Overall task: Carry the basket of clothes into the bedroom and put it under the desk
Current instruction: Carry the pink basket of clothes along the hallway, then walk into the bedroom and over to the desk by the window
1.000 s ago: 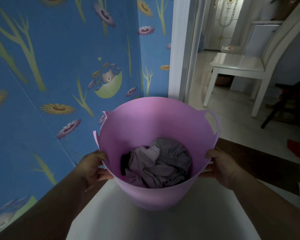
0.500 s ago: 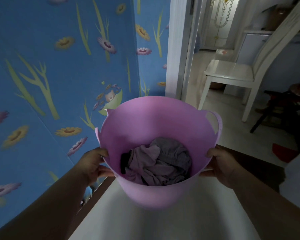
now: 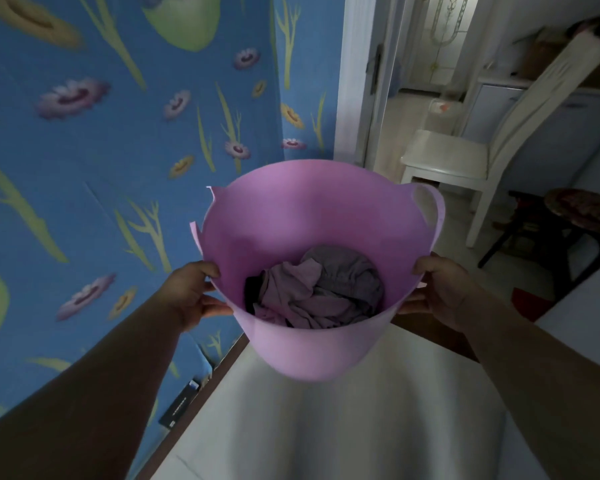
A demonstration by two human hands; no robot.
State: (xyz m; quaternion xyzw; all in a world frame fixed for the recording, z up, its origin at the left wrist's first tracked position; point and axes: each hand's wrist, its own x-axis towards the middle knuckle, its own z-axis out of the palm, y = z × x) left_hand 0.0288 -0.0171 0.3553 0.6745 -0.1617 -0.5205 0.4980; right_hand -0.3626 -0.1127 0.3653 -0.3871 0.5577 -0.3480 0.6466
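A soft pink basket [image 3: 291, 216] hangs in the air in front of me, above a pale flat surface [image 3: 343, 420]. Crumpled grey and mauve clothes [image 3: 319, 289] lie in its bottom. My left hand [image 3: 194, 292] grips the rim on the left side, thumb over the edge. On the right side my right hand [image 3: 444, 289] holds the rim the same way. One loop handle [image 3: 430, 206] shows at the far right rim. No desk is in view.
A blue flowered wall [image 3: 118, 150] runs close along the left. Ahead stands an open doorway with a white frame [image 3: 354, 81]. Beyond it are a white chair [image 3: 465, 157] and a dark round stool [image 3: 579, 216] on a pale floor.
The basket has risen off the pale surface and I have come closer to the doorway. The wall pattern has slid down in view. Both hands keep their grip.
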